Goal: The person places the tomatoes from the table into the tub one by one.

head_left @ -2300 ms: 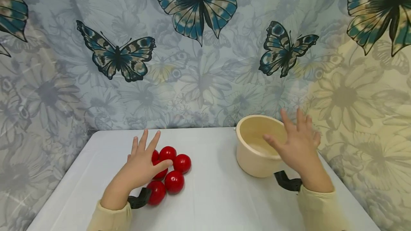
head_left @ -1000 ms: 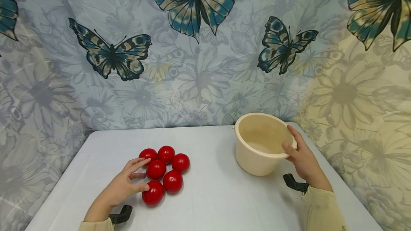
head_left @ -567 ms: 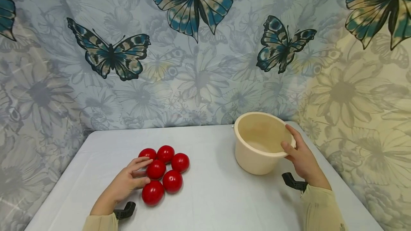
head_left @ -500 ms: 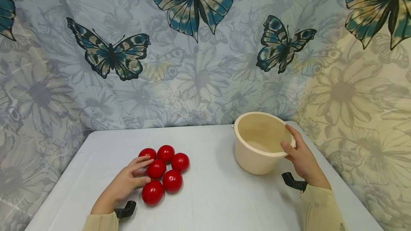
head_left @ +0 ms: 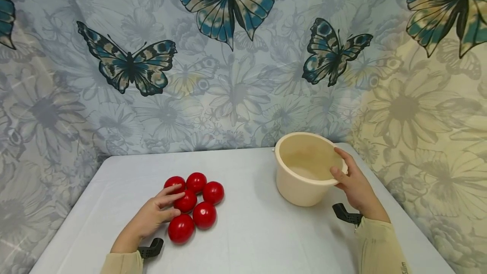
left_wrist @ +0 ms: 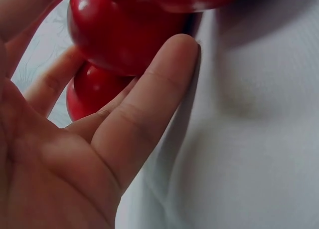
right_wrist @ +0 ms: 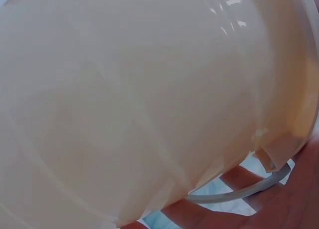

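Note:
Several glossy red balls lie clustered on the left of the white table. My left hand (head_left: pixel 152 215) is at their left side, its fingers loosely bent. Its fingertips reach over the middle red ball (head_left: pixel 185 201), and the thumb tip lies just above the nearest red ball (head_left: pixel 181 228). In the left wrist view the fingers (left_wrist: pixel 144 114) are beside the red balls (left_wrist: pixel 124 34), with space at the palm. On the right, my right hand (head_left: pixel 357 186) grips the rim of a cream bucket (head_left: pixel 302 189). In the right wrist view its grey handle (right_wrist: pixel 239 193) crosses the fingers.
The table (head_left: pixel 243 240) is covered in white. Behind it hangs a butterfly-print cloth (head_left: pixel 236 96), close to its back edge. A black wrist mount (head_left: pixel 152 248) is on the left wrist, another on the right. Nothing shows inside the bucket.
Both hands came down from above the table: the right took hold of the bucket's rim, the left reached the balls. Lately the left fingers crept right over the middle ball.

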